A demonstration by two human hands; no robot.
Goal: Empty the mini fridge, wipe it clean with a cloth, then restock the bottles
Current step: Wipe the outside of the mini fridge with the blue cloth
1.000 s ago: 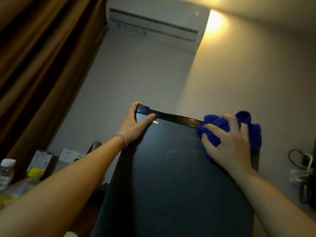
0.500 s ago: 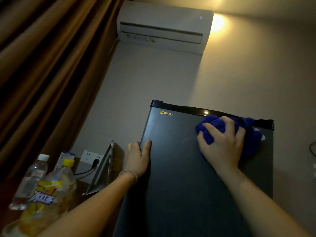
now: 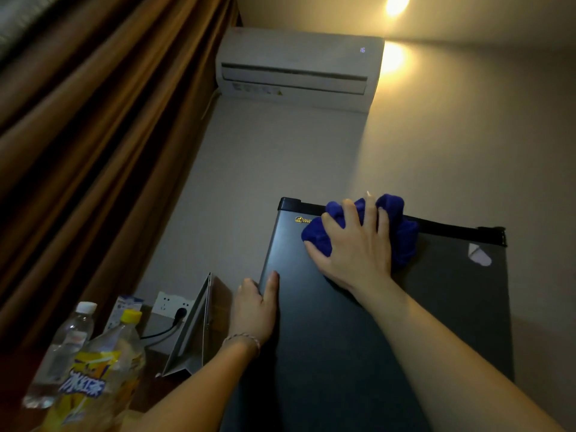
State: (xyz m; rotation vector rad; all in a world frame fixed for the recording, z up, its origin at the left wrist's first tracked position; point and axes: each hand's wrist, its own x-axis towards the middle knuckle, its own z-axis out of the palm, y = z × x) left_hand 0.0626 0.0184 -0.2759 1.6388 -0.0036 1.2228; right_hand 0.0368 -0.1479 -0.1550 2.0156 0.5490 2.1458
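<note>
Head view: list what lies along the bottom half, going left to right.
Clear bottle → yellow-capped bottle → wall socket → folded card → left hand → right hand on the blue cloth → pale sticker on the fridge door.

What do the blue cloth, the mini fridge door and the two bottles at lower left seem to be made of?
Blue cloth: soft plush fabric, likely microfibre; it bunches in thick folds under the right hand.
Mini fridge door: smooth dark panel with a dull sheen, probably painted metal; black trim on top looks plastic.
Clear bottle and yellow-capped bottle: transparent plastic, judging by thin see-through walls.
</note>
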